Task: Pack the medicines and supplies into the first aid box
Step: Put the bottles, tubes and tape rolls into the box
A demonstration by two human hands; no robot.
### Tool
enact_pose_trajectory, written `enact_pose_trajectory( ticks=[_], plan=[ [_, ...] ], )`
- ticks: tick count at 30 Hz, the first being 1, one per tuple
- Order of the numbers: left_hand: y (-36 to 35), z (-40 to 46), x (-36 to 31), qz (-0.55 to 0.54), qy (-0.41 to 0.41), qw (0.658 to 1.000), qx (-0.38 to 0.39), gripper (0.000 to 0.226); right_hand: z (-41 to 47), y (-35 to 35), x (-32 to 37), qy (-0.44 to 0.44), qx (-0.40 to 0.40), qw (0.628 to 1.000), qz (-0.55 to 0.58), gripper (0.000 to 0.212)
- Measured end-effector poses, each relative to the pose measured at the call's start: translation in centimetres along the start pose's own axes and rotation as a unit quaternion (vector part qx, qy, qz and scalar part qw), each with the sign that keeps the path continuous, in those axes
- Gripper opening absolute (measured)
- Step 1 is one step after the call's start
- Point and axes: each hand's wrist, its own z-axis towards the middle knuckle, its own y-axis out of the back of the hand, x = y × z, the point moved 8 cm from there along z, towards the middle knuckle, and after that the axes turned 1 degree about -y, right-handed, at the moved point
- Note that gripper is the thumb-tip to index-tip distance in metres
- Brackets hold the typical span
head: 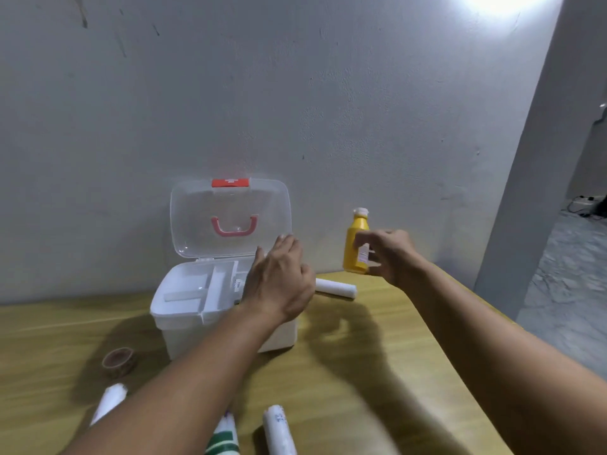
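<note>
The white first aid box [184, 326] stands on the table with its clear lid [230, 218] raised against the wall; a white divided tray shows inside. My left hand [279, 280] hovers over the box's right side, fingers spread, holding nothing. My right hand [391, 254] holds a yellow bottle [355, 241] with a white cap upright in the air, to the right of the box. A white roll [335, 288] lies on the table behind the box's right side.
On the wooden table [377, 372] a brown tape roll [119, 361] lies at the front left. Three white tubes or rolls [110, 402] [226, 436] [279, 430] lie near the front edge. The table's right edge drops to a grey floor [565, 290].
</note>
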Motion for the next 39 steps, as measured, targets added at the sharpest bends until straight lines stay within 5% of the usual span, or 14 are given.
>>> enact_pose_trajectory(
  ticks=[2, 5, 14, 23, 31, 34, 37, 39],
  plan=[
    [2.0, -0.4, 1.4, -0.011, 0.018, 0.999, -0.026, 0.006, -2.0, -2.6, 1.7, 0.016, 0.067, 0.998, 0.002, 0.009],
    [3.8, -1.5, 4.6, -0.003, 0.055, 0.998, -0.03, 0.02, -4.7, -6.2, 3.8, 0.062, 0.128, 0.989, -0.039, 0.015],
    [5.8, -5.4, 11.1, 0.048, 0.112, 0.992, -0.011, 0.013, -9.0, -14.6, 2.7, 0.157, 0.2, 0.93, -0.267, 0.042],
    [3.3, -7.2, 13.9, 0.068, 0.152, 0.981, 0.097, 0.056, -8.6, -16.7, 0.2, 0.178, 0.179, 0.86, -0.444, 0.028],
    [3.3, -7.4, 13.5, 0.077, 0.141, 0.982, 0.101, 0.062, -8.6, -17.5, 0.4, 0.179, 0.227, 0.835, -0.468, 0.029],
    [3.9, -7.6, 12.9, 0.086, 0.112, 0.988, 0.056, 0.061, -7.7, -15.5, 1.7, 0.115, 0.249, 0.896, -0.348, 0.035],
    [5.1, -9.0, 10.9, 0.09, 0.025, 0.993, -0.073, 0.06, -4.3, -11.1, 2.9, 0.106, 0.111, 0.961, -0.229, 0.021],
    [5.0, -10.3, 9.8, 0.062, -0.024, 0.989, -0.132, 0.051, -2.0, -8.5, 1.4, 0.107, 0.019, 0.949, -0.297, 0.017]
  ],
)
